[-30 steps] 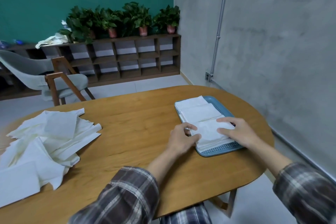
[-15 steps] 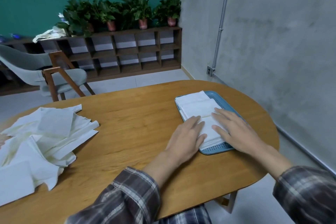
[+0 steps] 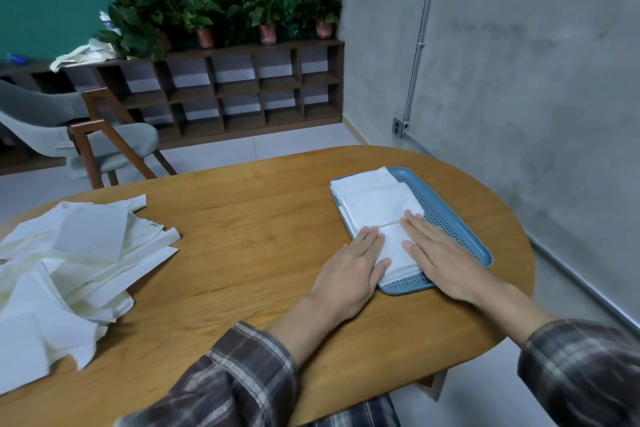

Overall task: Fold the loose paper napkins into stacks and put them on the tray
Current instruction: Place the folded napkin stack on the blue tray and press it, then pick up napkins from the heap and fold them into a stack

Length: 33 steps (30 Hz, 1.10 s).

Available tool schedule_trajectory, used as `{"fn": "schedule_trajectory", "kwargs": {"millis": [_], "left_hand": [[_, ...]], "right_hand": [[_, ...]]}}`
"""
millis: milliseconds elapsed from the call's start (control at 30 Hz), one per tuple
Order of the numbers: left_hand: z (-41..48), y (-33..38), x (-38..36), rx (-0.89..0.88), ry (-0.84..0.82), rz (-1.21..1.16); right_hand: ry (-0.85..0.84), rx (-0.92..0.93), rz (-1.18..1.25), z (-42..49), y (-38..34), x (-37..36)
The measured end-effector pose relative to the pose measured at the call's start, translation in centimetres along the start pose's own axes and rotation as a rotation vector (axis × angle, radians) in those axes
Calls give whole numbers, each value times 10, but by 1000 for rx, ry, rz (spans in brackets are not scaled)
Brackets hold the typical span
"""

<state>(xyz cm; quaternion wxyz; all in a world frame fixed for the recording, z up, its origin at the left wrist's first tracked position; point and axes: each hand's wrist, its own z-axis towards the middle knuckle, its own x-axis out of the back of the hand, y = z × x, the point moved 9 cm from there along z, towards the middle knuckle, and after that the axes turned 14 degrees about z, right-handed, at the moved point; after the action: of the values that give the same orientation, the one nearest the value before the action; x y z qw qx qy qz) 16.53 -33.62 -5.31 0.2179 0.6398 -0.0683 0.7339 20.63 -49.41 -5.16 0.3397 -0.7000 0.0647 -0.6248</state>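
Blue perforated plastic forms the tray [image 3: 462, 224], which lies on the right part of the wooden table [image 3: 242, 236], its long side running away from the person. White folded napkins [image 3: 374, 199] cover the left side of the tray from the far end to the near end, overlapping one another, while the strip of tray along the right stays bare. Both bare hands lie on the nearest folded stack [image 3: 393, 250]. The left grip [image 3: 349, 270] is flat, with straight fingers close together. Its fingertips press the left edge of the stack and its palm rests on the table just beside the tray; it holds nothing. The right grip [image 3: 446, 263] is likewise flat and spread open, its fingers pressing the right part of the same stack and its palm over the near end of the tray, with nothing pinched. A strip of napkin shows between the two hands. Well apart, at the left end of the table, lies a loose pile of unfolded napkins [image 3: 69, 253], crumpled and overlapping. Plaid sleeves [image 3: 249, 374] cover both forearms. Beyond the table stand a grey chair [image 3: 104, 146], a dark wooden shelf [image 3: 242, 90] topped with potted plants [image 3: 252, 7], a green wall and a grey wall.
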Motion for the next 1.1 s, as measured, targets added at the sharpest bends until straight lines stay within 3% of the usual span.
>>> {"fn": "schedule_trajectory", "kwargs": {"millis": [133, 333, 667, 1000, 1100], "left_hand": [[-3, 3, 17, -32, -59, -29], [-21, -20, 84, 26, 194, -7], [-121, -119, 156, 186, 315, 163], [-264, -241, 217, 498, 515, 351], [-304, -287, 213, 705, 448, 394]], "right_hand": [[-15, -16, -50, 2, -12, 14], [133, 113, -127, 2, -73, 33], [96, 319, -44, 22, -230, -26], [-39, 456, 21, 55, -368, -128], [-84, 471, 51, 64, -388, -157]]}}
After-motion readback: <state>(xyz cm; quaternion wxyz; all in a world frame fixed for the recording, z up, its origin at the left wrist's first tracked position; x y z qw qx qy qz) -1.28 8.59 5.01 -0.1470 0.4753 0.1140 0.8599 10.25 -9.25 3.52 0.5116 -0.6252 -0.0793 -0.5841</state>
